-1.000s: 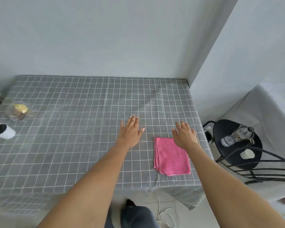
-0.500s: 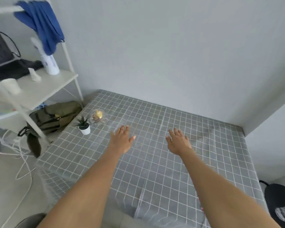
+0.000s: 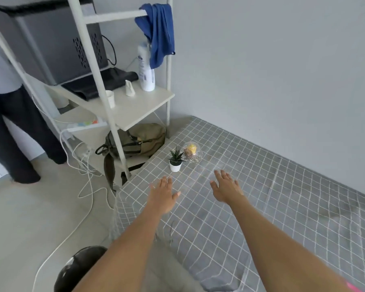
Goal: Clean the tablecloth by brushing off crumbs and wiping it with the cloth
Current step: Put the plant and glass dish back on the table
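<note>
A grey tablecloth [image 3: 282,207] with a white grid covers the table from the centre to the right edge. My left hand [image 3: 163,193] is flat with fingers apart near the cloth's left edge, holding nothing. My right hand [image 3: 227,187] is likewise spread and empty over the cloth, a little further in. Only a thin strip of the pink cloth [image 3: 355,288] shows at the bottom right, behind my right forearm. I cannot make out any crumbs.
A small potted plant [image 3: 175,160] and a clear dome with a yellow item [image 3: 191,152] stand near the table's far left corner. Left of the table are a white shelf [image 3: 122,106], an olive bag [image 3: 135,140], cables, a black stool [image 3: 78,268] and a standing person [image 3: 13,123].
My view has swung left, bringing the shelf and person into sight and pushing the pink cloth to the frame's edge. Both hands have moved left across the tablecloth, staying spread and empty.
</note>
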{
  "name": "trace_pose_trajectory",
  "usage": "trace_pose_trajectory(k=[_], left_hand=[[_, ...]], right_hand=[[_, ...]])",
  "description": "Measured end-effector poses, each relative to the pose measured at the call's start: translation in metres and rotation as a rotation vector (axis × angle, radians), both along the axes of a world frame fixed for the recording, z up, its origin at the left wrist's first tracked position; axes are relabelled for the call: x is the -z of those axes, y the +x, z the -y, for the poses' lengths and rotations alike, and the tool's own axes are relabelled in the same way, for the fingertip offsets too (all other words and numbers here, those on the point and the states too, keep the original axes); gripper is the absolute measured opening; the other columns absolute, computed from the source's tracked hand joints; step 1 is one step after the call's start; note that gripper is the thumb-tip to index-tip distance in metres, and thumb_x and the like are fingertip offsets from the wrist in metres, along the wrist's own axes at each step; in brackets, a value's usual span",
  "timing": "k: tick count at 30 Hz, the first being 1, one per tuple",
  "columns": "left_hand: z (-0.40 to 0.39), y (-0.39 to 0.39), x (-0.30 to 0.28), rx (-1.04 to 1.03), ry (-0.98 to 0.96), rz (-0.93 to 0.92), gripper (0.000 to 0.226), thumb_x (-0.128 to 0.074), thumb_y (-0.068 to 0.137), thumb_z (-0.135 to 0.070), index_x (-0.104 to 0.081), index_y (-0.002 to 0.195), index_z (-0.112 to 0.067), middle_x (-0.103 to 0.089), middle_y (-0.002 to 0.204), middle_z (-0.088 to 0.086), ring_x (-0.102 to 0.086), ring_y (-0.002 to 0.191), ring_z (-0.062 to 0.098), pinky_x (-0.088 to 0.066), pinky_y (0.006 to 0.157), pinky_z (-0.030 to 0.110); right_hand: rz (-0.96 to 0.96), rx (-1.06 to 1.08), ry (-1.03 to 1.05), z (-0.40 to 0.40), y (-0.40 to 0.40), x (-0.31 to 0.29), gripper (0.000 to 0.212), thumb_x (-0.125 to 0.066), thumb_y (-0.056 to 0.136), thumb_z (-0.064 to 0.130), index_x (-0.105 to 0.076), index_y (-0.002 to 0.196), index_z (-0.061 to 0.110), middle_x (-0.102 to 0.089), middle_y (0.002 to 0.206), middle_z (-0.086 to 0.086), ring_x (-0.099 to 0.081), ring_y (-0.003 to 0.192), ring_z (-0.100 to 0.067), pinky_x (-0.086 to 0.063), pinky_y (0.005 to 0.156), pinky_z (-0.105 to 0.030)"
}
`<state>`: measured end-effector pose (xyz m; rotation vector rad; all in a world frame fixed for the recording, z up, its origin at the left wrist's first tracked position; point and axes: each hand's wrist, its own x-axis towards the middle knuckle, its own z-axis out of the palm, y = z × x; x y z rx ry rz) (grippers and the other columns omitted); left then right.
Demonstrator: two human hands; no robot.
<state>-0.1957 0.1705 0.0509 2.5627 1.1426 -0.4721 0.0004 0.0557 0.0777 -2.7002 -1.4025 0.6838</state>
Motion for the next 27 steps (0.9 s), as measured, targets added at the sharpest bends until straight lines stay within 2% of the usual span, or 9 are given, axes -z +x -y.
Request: trace_pose_trajectory(k=[9, 15, 17, 22, 25, 27], left_hand=[[-0.035, 0.000, 0.021, -0.089, -0.035, -0.006, 0.069, -0.023, 0.101, -0.047, 0.007, 0.151, -0.009, 0.007, 0.160, 0.011, 0.001, 0.148, 0.026, -0.008, 0.118, 0.050], [-0.064, 0.027, 0.035, -0.167, -0.047, 0.034, 0.069, -0.022, 0.102, -0.046, 0.009, 0.151, -0.008, 0.006, 0.160, 0.010, 0.001, 0.148, 0.024, -0.011, 0.119, 0.047], [-0.073, 0.038, 0.039, -0.211, -0.043, 0.101, 0.070, -0.025, 0.101, -0.046, 0.005, 0.152, -0.008, 0.001, 0.161, 0.009, -0.003, 0.148, 0.024, -0.014, 0.118, 0.046], [-0.077, 0.058, 0.060, -0.409, -0.142, 0.403, 0.077, -0.048, 0.096, -0.042, -0.006, 0.152, -0.010, -0.014, 0.159, 0.009, -0.026, 0.143, 0.028, -0.027, 0.114, 0.044], [-0.072, 0.064, 0.078, -0.517, -0.194, 0.577, 0.085, -0.057, 0.091, -0.042, -0.006, 0.152, -0.014, -0.022, 0.157, 0.009, -0.031, 0.140, 0.029, -0.035, 0.110, 0.043], [-0.070, 0.069, 0.087, -0.569, -0.189, 0.678, 0.091, -0.063, 0.086, -0.045, -0.009, 0.153, -0.014, -0.030, 0.154, 0.007, -0.035, 0.138, 0.028, -0.038, 0.109, 0.042]], right_hand=[[-0.027, -0.060, -0.102, -0.058, 0.013, 0.028, 0.066, -0.032, 0.101, 0.047, -0.003, 0.155, 0.022, 0.003, 0.162, -0.007, 0.000, 0.149, -0.027, -0.006, 0.119, -0.051], [-0.038, -0.078, -0.049, -0.103, 0.049, 0.045, 0.072, -0.039, 0.099, 0.048, 0.000, 0.154, 0.024, 0.005, 0.162, -0.009, -0.001, 0.148, -0.029, -0.007, 0.118, -0.050], [-0.020, -0.060, 0.023, -0.117, 0.059, 0.051, 0.074, -0.038, 0.098, 0.051, 0.003, 0.154, 0.026, 0.010, 0.161, -0.009, -0.001, 0.148, -0.030, -0.008, 0.117, -0.050], [-0.028, -0.071, 0.192, -0.140, 0.075, 0.074, 0.078, -0.035, 0.095, 0.059, 0.008, 0.153, 0.030, 0.014, 0.160, -0.008, 0.001, 0.148, -0.030, -0.007, 0.117, -0.049], [-0.113, -0.067, 0.290, -0.148, 0.078, 0.090, 0.087, -0.044, 0.089, 0.064, 0.008, 0.152, 0.036, 0.016, 0.160, -0.004, 0.002, 0.148, -0.031, -0.010, 0.116, -0.052], [-0.168, -0.059, 0.343, -0.154, 0.080, 0.099, 0.096, -0.055, 0.083, 0.066, 0.009, 0.150, 0.042, 0.016, 0.160, -0.003, -0.004, 0.148, -0.034, -0.021, 0.112, -0.056]])
